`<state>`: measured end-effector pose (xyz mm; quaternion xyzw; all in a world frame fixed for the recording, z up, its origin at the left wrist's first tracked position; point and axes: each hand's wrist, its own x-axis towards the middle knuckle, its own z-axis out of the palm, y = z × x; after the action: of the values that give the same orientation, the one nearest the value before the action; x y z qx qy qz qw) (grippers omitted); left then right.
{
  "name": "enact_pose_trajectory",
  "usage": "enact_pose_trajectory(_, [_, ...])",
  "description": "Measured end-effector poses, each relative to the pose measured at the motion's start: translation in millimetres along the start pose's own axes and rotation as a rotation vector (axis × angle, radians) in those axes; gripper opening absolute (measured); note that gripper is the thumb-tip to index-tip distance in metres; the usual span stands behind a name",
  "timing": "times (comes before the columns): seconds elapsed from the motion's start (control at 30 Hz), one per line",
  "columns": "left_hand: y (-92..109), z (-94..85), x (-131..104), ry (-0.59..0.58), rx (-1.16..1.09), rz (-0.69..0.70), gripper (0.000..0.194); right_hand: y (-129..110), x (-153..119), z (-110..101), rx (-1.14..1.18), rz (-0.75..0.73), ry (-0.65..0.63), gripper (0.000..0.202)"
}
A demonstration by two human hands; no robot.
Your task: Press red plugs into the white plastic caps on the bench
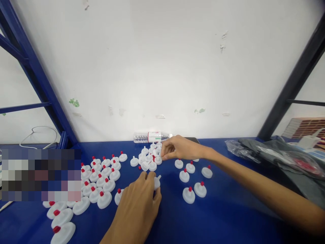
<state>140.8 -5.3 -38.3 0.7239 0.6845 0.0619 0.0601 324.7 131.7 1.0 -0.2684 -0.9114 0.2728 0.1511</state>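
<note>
White round plastic lid with a thin bare spout (pixel 156 183), at lower centre of the frame, is grasped by our left hand (pixel 141 196); we should keep that grip light and the spout exposed. Our right hand (pixel 180 147) curls beside the pile of white spouted plastic lids (pixel 148 158) just below centre, its grip's contents impossible to tell, so we'd best work gently there.

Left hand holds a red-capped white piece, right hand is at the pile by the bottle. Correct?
Not quite: the head view shows the white piece in the left hand with its spout bare, not red-capped. The right hand is at the pile by the bottle.
</note>
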Motion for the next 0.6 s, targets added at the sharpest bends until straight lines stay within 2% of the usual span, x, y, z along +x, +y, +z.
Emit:
enact_pose_trajectory(0.13, [-0.1,-1.7,0.0,0.045,0.002,-0.039,0.031,-22.9,-6.8,-4.4,0.207,-0.057,-0.065,0.018])
enact_pose_trajectory(0.23, [-0.4,-3.1,0.4,0.072,-0.021,-0.036,0.029,-31.3,-7.8,1.9,0.2,-0.044,-0.08,0.019])
enact_pose_trajectory(0.4, [-0.5,-4.7,1.1,0.092,-0.047,-0.024,0.03,-28.5,-4.0,11.1,0.211,-0.047,-0.072,0.02])
enact_pose_trajectory(0.6, [0.3,-5.2,-1.0,0.118,-0.072,-0.014,0.027,-23.5,-2.8,10.6,0.302,-0.084,-0.038,0.021])
